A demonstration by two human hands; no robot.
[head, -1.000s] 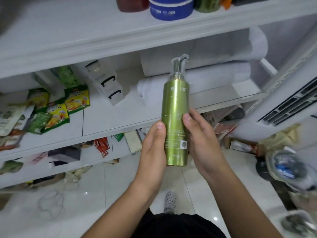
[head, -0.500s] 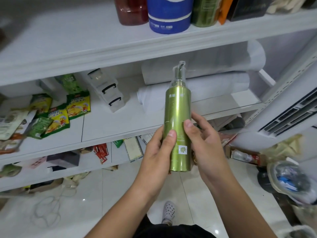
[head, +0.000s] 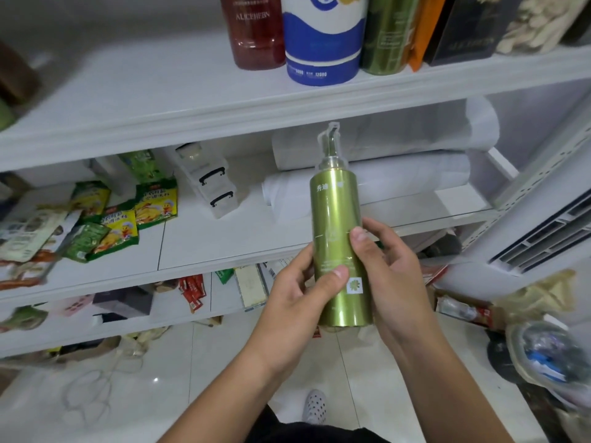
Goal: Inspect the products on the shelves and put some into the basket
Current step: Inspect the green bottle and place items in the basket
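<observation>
White shelves (head: 224, 100) fill most of the view, three tiers running left to right, with the far left edge blurry. To the right a white unit with vent slats (head: 550, 231) is cut off by the frame, so hard to say what it is. Two big white rolls (head: 399, 180) lie at the back of the middle shelf, partly hidden behind the bottle. On the top shelf there's a blue-and-white tub (head: 321, 39), a red bottle (head: 256, 30) reading ALICEHEBN, another green bottle (head: 388, 33) and a dark box (head: 470, 27), all with their tops cut off. Snack bags (head: 121, 219) in green and yellow are piled on the left of the middle shelf, next to a clear box (head: 208, 180) with black handles. The lowest shelf is a jumble of small packets that I can't really make out.

The green pump bottle (head: 337, 231) is held upright in front of the middle shelf, in the air, between both hands. The left hand (head: 297, 302) wraps the lower body from the left with its thumb across the front; its fingers go behind and are hidden. The right hand (head: 390, 279) grips from the right, thumb pressed mid-label, fingers curled behind. The pump head is clear and hard to see against the rolls. No basket in view.
</observation>
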